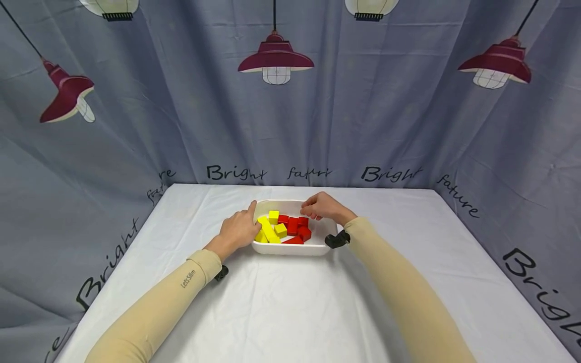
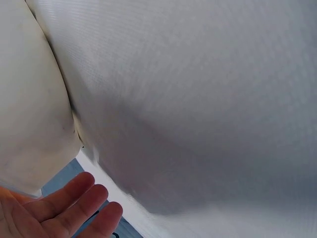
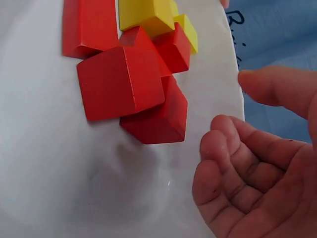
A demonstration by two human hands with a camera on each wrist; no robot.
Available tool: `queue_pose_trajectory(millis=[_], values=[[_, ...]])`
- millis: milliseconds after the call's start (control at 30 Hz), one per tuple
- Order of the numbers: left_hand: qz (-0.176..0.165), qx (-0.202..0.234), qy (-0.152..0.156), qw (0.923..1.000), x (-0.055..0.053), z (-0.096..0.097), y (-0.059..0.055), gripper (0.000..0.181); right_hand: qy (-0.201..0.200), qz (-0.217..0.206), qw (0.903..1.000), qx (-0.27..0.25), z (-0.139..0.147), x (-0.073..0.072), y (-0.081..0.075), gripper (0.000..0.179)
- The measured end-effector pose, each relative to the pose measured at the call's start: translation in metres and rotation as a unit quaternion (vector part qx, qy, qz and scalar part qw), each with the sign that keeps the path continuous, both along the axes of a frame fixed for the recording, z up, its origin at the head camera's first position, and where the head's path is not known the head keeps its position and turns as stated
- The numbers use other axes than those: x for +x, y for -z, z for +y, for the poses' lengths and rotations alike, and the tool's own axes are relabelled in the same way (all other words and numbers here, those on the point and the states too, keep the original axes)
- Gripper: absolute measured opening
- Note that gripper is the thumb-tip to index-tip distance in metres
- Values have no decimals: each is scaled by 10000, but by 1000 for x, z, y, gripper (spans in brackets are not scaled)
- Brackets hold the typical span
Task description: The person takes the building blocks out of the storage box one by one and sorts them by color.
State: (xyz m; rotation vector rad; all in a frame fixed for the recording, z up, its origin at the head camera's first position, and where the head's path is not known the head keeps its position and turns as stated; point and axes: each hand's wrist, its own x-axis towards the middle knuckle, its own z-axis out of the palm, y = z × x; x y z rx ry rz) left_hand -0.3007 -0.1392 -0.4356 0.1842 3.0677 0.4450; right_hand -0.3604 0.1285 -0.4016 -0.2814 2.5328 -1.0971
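Note:
A white rectangular tray (image 1: 290,249) holds yellow blocks (image 1: 274,217) on its left side and red blocks (image 1: 292,226) toward the middle. My left hand (image 1: 238,229) grips the tray's left end, thumb over the rim and index finger along the outside. In the left wrist view, three of its fingers (image 2: 79,206) extend beside the tray's pale outer wall (image 2: 34,99). Over the tray's back right part is my right hand (image 1: 326,206), beside the red blocks. Seen from the right wrist, its thumb (image 3: 277,87) stands apart from loosely curled fingers, with nothing between them.
The tray stands on a table with a white cloth (image 1: 281,302). Behind and to the sides hangs a grey-blue curtain (image 1: 199,111) printed with lamps and lettering. Black wrist straps (image 1: 338,239) show at the cuffs. The tray's right end has bare floor (image 1: 323,231).

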Motion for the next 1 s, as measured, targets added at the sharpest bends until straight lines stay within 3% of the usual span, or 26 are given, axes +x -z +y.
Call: queue_pose_trajectory(millis=[267, 633, 1000], values=[[-72, 27, -106, 9999, 2, -2, 4, 73, -353, 64, 9985, 408, -9, -1, 2, 31], [-18, 38, -88, 10000, 3, 1, 5, 72, -341, 182, 9942, 999, -11, -4, 6, 24], [20, 7, -134, 9999, 2, 2, 3, 71, -461, -137, 9912, 1237, -10, -8, 4, 16]])
